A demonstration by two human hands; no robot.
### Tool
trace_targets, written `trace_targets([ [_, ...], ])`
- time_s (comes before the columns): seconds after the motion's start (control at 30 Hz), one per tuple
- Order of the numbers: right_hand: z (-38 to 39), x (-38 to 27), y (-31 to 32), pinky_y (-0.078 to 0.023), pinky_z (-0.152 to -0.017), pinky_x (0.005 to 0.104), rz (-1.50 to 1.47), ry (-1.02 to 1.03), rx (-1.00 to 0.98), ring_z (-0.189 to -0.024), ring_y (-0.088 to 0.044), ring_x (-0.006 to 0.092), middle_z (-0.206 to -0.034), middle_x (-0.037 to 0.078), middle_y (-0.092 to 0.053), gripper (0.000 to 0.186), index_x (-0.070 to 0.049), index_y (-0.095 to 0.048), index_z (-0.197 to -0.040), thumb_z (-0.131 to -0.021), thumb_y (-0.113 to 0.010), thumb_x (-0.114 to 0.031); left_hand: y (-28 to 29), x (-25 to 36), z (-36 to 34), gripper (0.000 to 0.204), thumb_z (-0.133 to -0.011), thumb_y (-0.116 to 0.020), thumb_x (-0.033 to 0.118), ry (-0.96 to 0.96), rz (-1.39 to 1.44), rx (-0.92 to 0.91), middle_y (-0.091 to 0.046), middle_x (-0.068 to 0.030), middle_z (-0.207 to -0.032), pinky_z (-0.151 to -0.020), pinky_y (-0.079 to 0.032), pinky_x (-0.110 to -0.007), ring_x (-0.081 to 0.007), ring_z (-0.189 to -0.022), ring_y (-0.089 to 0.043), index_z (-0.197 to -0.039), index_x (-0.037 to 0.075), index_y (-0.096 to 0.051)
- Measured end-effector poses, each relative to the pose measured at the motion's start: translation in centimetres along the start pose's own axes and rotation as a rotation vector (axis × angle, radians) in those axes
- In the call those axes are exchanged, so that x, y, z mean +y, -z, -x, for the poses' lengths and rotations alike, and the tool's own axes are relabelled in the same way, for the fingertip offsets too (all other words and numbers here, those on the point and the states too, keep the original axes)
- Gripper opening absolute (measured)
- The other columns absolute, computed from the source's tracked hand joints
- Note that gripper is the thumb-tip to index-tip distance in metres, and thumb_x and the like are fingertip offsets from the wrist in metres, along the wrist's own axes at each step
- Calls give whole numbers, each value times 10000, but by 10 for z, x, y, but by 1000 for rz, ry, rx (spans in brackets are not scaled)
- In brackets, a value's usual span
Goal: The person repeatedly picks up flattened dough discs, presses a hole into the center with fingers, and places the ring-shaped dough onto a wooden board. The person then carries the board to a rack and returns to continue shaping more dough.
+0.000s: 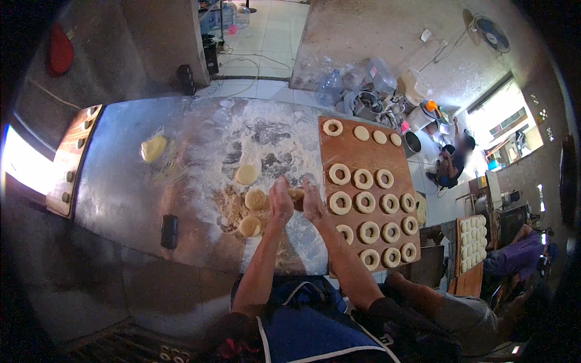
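My left hand and my right hand are curved around the two ends of a brown piece, perhaps crumb-coated dough, over the flour-dusted steel table. To their left lie a pale dough disc and two crumb-speckled discs among brown crumbs. Just right of my hands is a wooden board with rows of dough rings and several small pale discs.
A lump of soft dough and a black object lie on the table, left. Another board is at the far left. Jugs and pots stand behind. A crouching person and other people are right, near a dough tray.
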State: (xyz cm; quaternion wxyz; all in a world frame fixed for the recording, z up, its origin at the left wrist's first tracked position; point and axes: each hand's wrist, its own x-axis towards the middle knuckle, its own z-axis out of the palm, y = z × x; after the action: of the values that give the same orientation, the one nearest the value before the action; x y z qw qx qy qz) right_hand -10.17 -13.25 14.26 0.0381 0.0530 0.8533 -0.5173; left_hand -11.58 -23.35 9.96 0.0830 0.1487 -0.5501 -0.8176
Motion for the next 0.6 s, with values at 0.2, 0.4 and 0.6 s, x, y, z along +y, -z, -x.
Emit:
trace_targets([
  [0.2, -20, 65, 18, -445, -771, 449, -70, 86, 153, -836, -554, 315, -1001, 205, -596, 430, 31, -527, -1214, -1013, -461, -343, -36, -15, 3, 324, -942, -506, 352, 248, 409, -21, -418, 7, -719, -609, -396, -365, -154, -653, -441, -726, 116, -456],
  [0.4, -43, 85, 89, -391, -602, 386, -355, 202, -130, -645, -440, 192, -733, 77, -530, 526, 21, -542, -869, -1035, -375, -450, -70, -40, 6, 389, -969, -446, 380, -44, 61, -190, -414, -11, -646, -553, -366, -368, -160, -605, -417, -724, 79, -471],
  [0.6, -35, 91, 120, -314, -526, 369, -174, 8, 81, -571, -395, 139, -608, 29, -446, 557, -6, -504, -719, -1028, -391, -456, -117, -71, -2, 410, -986, -434, 345, -117, -145, -187, -432, -10, -629, -576, -403, -337, -118, -623, -435, -674, 82, -470],
])
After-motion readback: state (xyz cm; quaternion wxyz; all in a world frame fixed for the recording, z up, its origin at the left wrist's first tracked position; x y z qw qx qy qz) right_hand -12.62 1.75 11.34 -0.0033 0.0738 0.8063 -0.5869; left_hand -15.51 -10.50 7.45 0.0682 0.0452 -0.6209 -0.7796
